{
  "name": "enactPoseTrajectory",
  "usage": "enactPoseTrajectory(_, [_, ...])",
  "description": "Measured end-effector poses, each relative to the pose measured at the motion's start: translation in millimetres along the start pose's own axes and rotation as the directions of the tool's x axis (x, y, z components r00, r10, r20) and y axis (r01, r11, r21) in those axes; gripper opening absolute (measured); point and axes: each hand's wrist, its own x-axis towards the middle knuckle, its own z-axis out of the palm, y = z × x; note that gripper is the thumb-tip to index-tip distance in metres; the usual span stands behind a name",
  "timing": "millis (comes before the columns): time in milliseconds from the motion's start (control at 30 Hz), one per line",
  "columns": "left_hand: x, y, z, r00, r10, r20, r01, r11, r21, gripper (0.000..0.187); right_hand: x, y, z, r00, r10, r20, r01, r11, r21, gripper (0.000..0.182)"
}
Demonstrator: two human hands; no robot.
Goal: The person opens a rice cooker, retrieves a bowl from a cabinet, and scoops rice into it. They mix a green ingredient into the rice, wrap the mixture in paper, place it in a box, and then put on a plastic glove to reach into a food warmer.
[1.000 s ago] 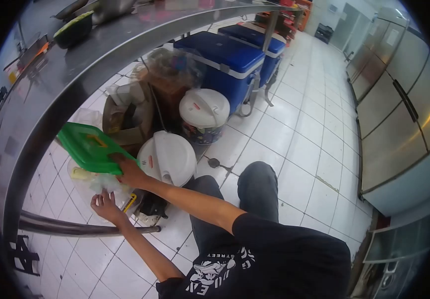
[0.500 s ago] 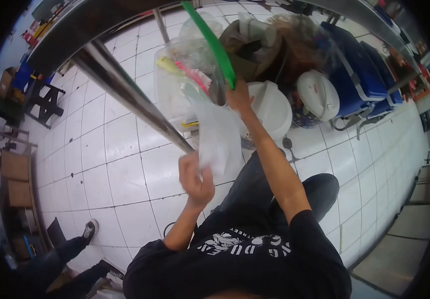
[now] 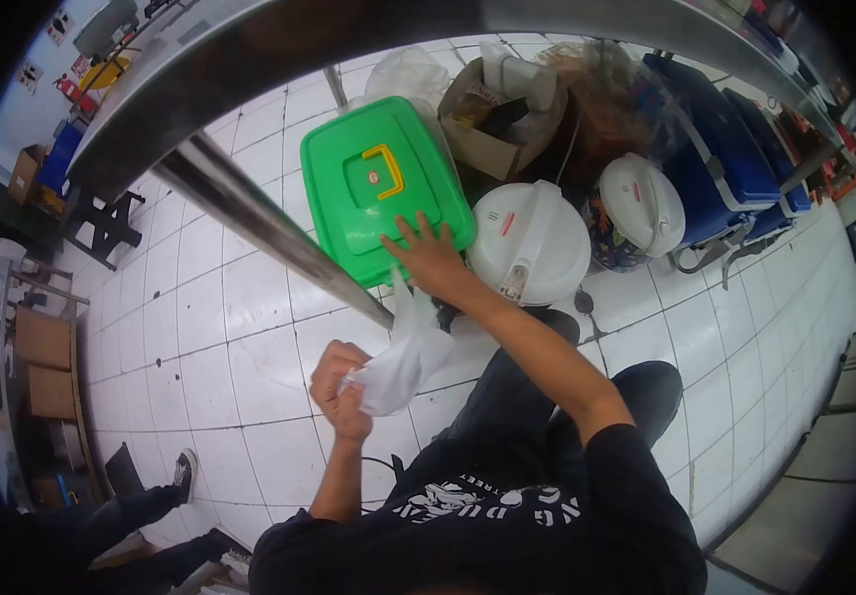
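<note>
A green lid (image 3: 334, 203) with a yellow handle lies flat on a storage box below the steel table. My right hand (image 3: 430, 260) rests on the lid's near corner, its fingers spread. Closer to my body, my left hand (image 3: 342, 387) is closed round one end of a white plastic bag (image 3: 403, 367). The bag stretches up toward the lid's near edge, below my right hand. A round white-lidded container (image 3: 532, 238) stands just right of the lid. The box's walls are mostly hidden under the lid.
A steel table edge (image 3: 368, 25) crosses above, and its leg (image 3: 269, 233) slants down left of the lid. Behind are an open cardboard box (image 3: 482, 149) and clear plastic. A second white-lidded container (image 3: 641, 203) and blue cooler bags (image 3: 720, 149) stand right. Another person's shoe (image 3: 186, 474) is at lower left.
The green lid has gone from upright to flat over the box, covering its contents. My right hand has opened onto it. My left hand has moved down and left with the white bag.
</note>
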Motion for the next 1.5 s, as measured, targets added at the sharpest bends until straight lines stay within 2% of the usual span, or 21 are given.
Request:
enactPoseTrajectory(100, [10,8,23,0.997,0.024,0.069,-0.032,0.993,0.114,0.021,18,-8,-24,0.991,0.087,0.099,-0.102,0.981,0.165,0.075])
enactPoseTrajectory(233, [23,28,39,0.997,0.061,0.055,-0.071,0.975,0.209,0.007,24,3,4,0.986,0.166,-0.017,-0.164,0.982,0.094,0.061])
enactPoseTrajectory(300, [26,40,47,0.997,0.081,0.006,-0.08,0.964,0.252,0.007,13,42,13,0.997,0.057,-0.058,-0.025,0.892,0.451,0.047])
enactPoseTrajectory(367, [24,43,68,0.994,0.108,-0.014,-0.101,0.959,0.266,0.012,-40,75,-60,0.984,0.136,-0.119,0.047,0.44,0.897,0.045])
enactPoseTrajectory(433, [27,42,98,0.976,0.184,0.113,-0.204,0.959,0.198,0.018,-106,87,-123,0.987,0.161,0.005,0.05,-0.334,0.941,0.057])
enactPoseTrajectory(467, [29,42,116,0.968,0.17,0.185,-0.203,0.964,0.174,0.021,-132,86,-137,0.986,0.165,0.004,0.055,-0.355,0.933,0.057])
enactPoseTrajectory(533, [31,56,154,0.964,0.077,0.254,-0.114,0.984,0.135,0.022,-188,80,-163,0.97,0.205,-0.131,0.15,-0.081,0.985,0.057])
enactPoseTrajectory(633, [55,97,204,0.901,-0.124,0.416,0.103,0.992,0.073,0.026,-233,88,-190,0.956,0.284,-0.077,0.07,0.036,0.997,0.052])
enactPoseTrajectory(700, [73,148,232,0.811,-0.284,0.511,0.278,0.956,0.09,0.036,-263,87,-256,0.962,0.261,0.076,-0.016,-0.225,0.974,0.039])
enactPoseTrajectory(733, [82,179,247,0.779,-0.368,0.507,0.416,0.909,0.021,0.041,-278,84,-286,0.924,0.318,0.215,-0.174,-0.151,0.973,0.037])
enactPoseTrajectory(800, [110,242,261,0.67,-0.483,0.563,0.605,0.795,-0.038,0.047,-296,70,-353,0.904,0.399,0.156,-0.031,-0.301,0.953,0.033])
enactPoseTrajectory(900, [166,318,263,0.543,-0.523,0.658,0.693,0.721,0.002,0.043,-308,60,-462,0.854,0.446,0.269,-0.223,-0.154,0.963,0.031])
enactPoseTrajectory(967, [211,363,256,0.46,-0.606,0.648,0.819,0.572,-0.047,0.037,-282,44,-558,0.789,0.557,0.257,-0.123,-0.267,0.956,0.029])
enactPoseTrajectory(1033, [264,390,235,0.514,-0.681,0.522,0.759,0.644,0.093,0.03,-257,41,-591,0.807,0.59,0.029,-0.105,0.094,0.99,0.032])
enactPoseTrajectory(1067, [295,405,225,0.553,-0.766,0.328,0.672,0.643,0.367,0.028,-236,36,-627,0.831,0.556,0.035,-0.165,0.187,0.968,0.034])
enactPoseTrajectory(1133, [337,386,184,0.722,-0.683,0.109,0.655,0.726,0.209,0.026,-191,27,-661,0.882,0.472,-0.001,-0.222,0.418,0.881,0.036])
enactPoseTrajectory(1200, [377,361,148,0.733,-0.677,-0.067,0.681,0.729,0.072,0.028,-154,26,-627,0.954,0.296,-0.042,-0.16,0.623,0.765,0.033])
enactPoseTrajectory(1267, [397,319,106,0.682,-0.713,-0.163,0.72,0.694,-0.019,0.029,-119,20,-580,0.987,0.161,0.011,-0.118,0.672,0.731,0.031])
enactPoseTrajectory(1333, [384,264,64,0.685,-0.695,-0.218,0.726,0.677,0.123,0.035,-96,2,-539,0.997,0.02,0.071,-0.062,0.761,0.646,0.025])
enactPoseTrajectory(1433, [372,188,38,0.671,-0.633,-0.386,0.738,0.62,0.267,0.036,-61,-7,-528,0.967,0.173,0.187,-0.255,0.644,0.721,0.036])
enactPoseTrajectory(1500, [394,196,50,0.606,-0.669,-0.429,0.784,0.592,0.184,0.038,-29,-9,-540,0.952,0.273,0.142,-0.3,0.72,0.625,0.045])
